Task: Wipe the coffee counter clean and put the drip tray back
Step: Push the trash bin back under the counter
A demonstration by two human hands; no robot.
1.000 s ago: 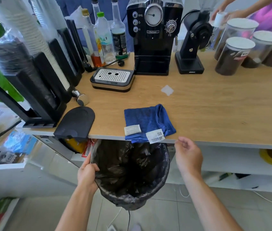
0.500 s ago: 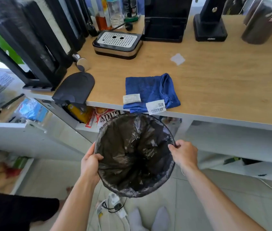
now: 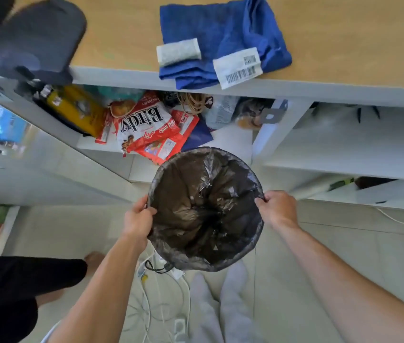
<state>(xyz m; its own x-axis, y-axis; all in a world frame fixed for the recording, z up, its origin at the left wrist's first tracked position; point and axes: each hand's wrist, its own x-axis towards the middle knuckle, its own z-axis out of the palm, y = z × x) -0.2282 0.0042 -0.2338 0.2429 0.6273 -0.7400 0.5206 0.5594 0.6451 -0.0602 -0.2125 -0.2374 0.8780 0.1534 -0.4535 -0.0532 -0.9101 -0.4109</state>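
Note:
I hold a round bin lined with a black bag (image 3: 206, 209) low over the floor, below the counter's front edge. My left hand (image 3: 138, 219) grips its left rim and my right hand (image 3: 276, 209) grips its right rim. On the wooden counter (image 3: 344, 40) above lies a folded blue cloth (image 3: 223, 33) hanging slightly over the edge, with a small white sachet (image 3: 178, 52) and a barcode label (image 3: 239, 68) on it. The drip tray and coffee machine are out of view.
A dark rounded mat (image 3: 35, 38) overhangs the counter's left corner. The white shelf (image 3: 233, 139) under the counter holds a red snack bag (image 3: 151, 127), a yellow pack (image 3: 75, 110) and cables. White cords (image 3: 161, 293) and my socked feet (image 3: 220, 300) are on the tiled floor.
The bin has come down and away from the counter edge toward the floor. My right hand went from free to gripping the rim. My view tilted downward, losing the drip tray and machine.

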